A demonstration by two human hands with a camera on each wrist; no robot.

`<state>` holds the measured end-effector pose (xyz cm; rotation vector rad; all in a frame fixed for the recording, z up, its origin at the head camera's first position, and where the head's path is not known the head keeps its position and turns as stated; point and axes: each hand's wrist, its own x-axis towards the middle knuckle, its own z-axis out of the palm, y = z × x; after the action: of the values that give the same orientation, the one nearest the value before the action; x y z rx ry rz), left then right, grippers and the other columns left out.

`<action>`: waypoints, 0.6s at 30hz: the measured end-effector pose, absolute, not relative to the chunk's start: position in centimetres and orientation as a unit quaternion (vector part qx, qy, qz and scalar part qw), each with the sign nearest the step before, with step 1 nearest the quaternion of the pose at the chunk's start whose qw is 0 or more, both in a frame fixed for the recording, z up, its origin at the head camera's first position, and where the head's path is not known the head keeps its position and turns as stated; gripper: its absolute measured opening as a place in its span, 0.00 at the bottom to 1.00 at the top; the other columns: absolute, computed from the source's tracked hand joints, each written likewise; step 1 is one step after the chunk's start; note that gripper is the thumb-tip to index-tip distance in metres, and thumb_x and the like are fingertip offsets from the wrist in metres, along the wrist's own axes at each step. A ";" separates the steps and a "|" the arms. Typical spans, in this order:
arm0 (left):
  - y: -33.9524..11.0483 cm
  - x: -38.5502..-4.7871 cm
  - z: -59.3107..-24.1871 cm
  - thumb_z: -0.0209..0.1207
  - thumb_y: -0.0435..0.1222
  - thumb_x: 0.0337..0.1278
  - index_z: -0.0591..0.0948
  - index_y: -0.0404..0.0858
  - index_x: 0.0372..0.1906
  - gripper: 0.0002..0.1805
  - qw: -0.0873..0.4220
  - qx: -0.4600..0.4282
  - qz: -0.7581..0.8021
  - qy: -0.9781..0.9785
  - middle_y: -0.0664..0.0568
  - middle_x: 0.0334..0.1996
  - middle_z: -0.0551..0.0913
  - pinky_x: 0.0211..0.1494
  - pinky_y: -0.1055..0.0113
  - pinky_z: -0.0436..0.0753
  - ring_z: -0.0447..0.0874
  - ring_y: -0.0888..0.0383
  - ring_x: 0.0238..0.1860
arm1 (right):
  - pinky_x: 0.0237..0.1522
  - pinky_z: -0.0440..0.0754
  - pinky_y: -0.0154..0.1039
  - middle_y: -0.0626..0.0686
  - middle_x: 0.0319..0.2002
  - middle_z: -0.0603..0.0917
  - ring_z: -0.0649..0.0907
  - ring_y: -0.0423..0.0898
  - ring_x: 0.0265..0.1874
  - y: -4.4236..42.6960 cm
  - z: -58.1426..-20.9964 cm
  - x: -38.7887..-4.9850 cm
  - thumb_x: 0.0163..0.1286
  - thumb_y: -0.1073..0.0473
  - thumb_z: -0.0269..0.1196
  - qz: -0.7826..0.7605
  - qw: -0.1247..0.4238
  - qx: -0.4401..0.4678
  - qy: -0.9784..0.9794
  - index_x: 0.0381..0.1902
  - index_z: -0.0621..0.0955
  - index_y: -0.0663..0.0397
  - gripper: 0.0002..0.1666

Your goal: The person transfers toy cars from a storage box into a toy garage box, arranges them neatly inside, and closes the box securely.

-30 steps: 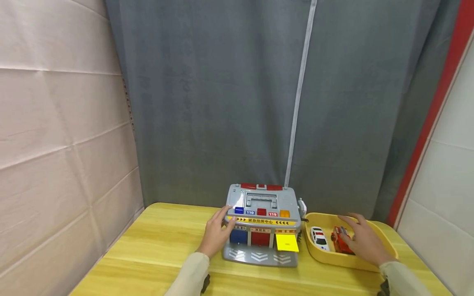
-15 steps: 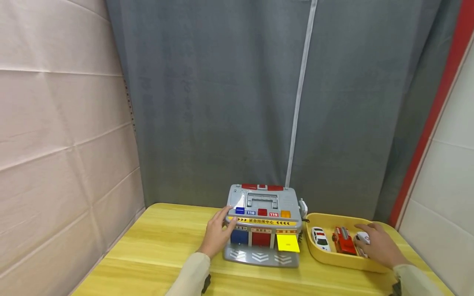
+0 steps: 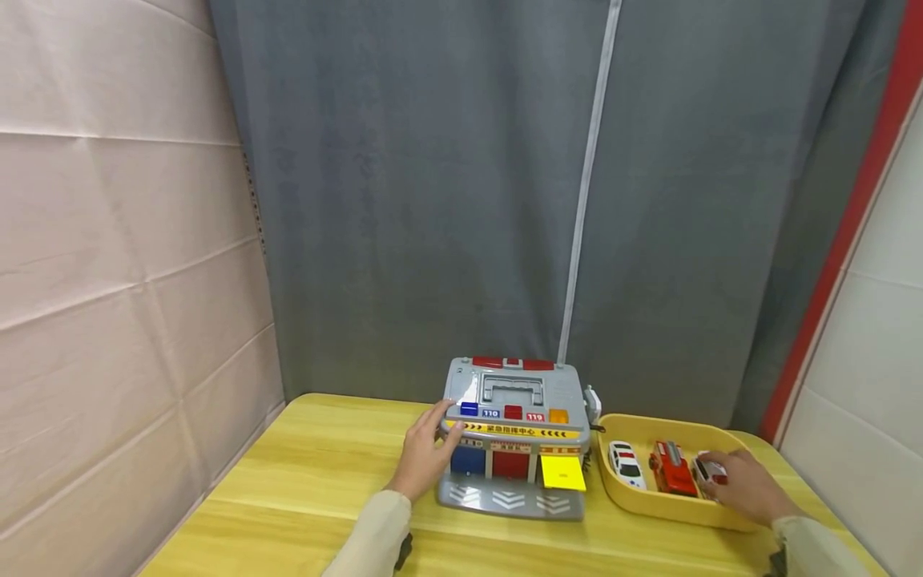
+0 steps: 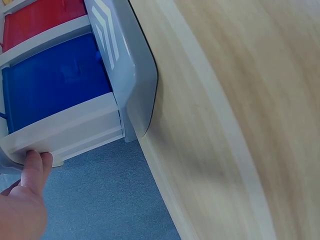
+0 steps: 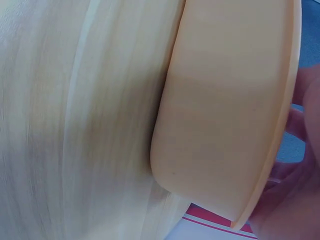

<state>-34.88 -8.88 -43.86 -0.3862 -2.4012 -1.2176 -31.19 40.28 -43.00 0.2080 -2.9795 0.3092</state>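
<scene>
While the toy emergency station (image 3: 513,431) is touched at its left edge by the left hand (image 3: 421,457), the white-and-red toy vehicle (image 3: 710,474) is gripped by the right hand (image 3: 753,485) at the right end of the yellow tray (image 3: 671,513). The two hands are well apart. The left thumb is laid at the left end of the front roof edge, and extended fingertips (image 4: 33,162) are seen against the white side wall (image 4: 75,127); no clamping is shown, and the contact is presumably intended to steady the station. The right fingers are curved about the vehicle; their exact hold cannot be told, as the vehicle is masked by the tray in the right wrist view.

Three vehicles are contained in the tray: the white toy car (image 3: 626,465) at the left, the red toy fire engine (image 3: 673,469) in the middle, and the gripped vehicle beside it. By this arrangement, the vehicles appear to be grouped within the right hand's reach.

The station is stood upright on the wood-grain table (image 3: 339,481), with its ramp (image 3: 508,503) faced toward the person, presumably for frontal access. The blue door (image 3: 468,461) and red door (image 3: 510,465) are lowered; the yellow door (image 3: 563,473) is raised outward, apparently so that its bay is exposed.
</scene>
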 end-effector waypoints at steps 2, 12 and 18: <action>-8.8 -34.8 -43.8 0.55 0.52 0.71 0.74 0.47 0.68 0.26 0.209 -0.139 -0.437 -0.863 0.44 0.68 0.75 0.62 0.52 0.87 0.82 0.46 0.60 | 0.42 0.84 0.58 0.61 0.37 0.84 0.79 0.60 0.42 40.3 -43.1 -31.2 0.60 0.55 0.70 0.106 0.056 0.065 -0.991 0.53 0.81 0.68 0.27; -8.8 -34.6 -43.8 0.56 0.50 0.71 0.75 0.46 0.68 0.25 0.216 -0.147 -0.443 -0.857 0.43 0.68 0.75 0.62 0.53 0.87 0.81 0.46 0.61 | 0.47 0.85 0.63 0.67 0.42 0.86 0.84 0.61 0.42 40.3 -43.0 -31.4 0.58 0.60 0.71 0.110 0.026 0.085 -0.990 0.51 0.83 0.64 0.23; -8.8 -34.5 -43.7 0.56 0.49 0.71 0.75 0.44 0.67 0.25 0.213 -0.154 -0.453 -0.852 0.42 0.68 0.75 0.63 0.53 0.86 0.80 0.45 0.62 | 0.47 0.85 0.64 0.70 0.45 0.85 0.84 0.60 0.41 40.1 -42.9 -31.5 0.53 0.62 0.73 0.098 0.022 0.073 -0.992 0.50 0.84 0.61 0.24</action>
<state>-34.46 -8.85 -43.71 -0.4278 -2.3648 -1.2574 -31.54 40.12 -42.94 0.2260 -3.0738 0.3043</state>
